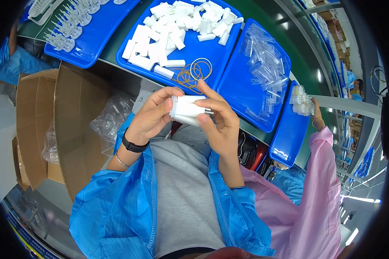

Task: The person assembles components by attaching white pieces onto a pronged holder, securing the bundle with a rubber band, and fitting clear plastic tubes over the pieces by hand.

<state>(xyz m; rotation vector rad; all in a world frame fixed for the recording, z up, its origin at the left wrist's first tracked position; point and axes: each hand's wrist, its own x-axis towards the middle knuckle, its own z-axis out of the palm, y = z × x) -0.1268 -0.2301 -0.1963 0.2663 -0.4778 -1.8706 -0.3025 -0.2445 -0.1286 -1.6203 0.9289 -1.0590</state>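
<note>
In front of my chest, both hands are closed around one assembly of white blocks (187, 108) on a clear plastic base (173, 108). My left hand (154, 111) grips the clear base end between thumb and fingers. From the other side, the thumb and fingers of my right hand (221, 118) press on the white blocks. A thin pin pokes out between the right thumb and fingers. Just beyond the hands is a blue tray (124, 55) piled with loose white blocks (164, 32), with several tan rubber bands (190, 74) at its near edge.
Clear rectangular tubes (263, 58) fill a blue tray on the right. Pronged clear bases (69, 30) stand in another at far left. A co-worker's hand (317, 114) touches clear parts (301, 101) farther right. An open cardboard box (80, 125) stands at my left.
</note>
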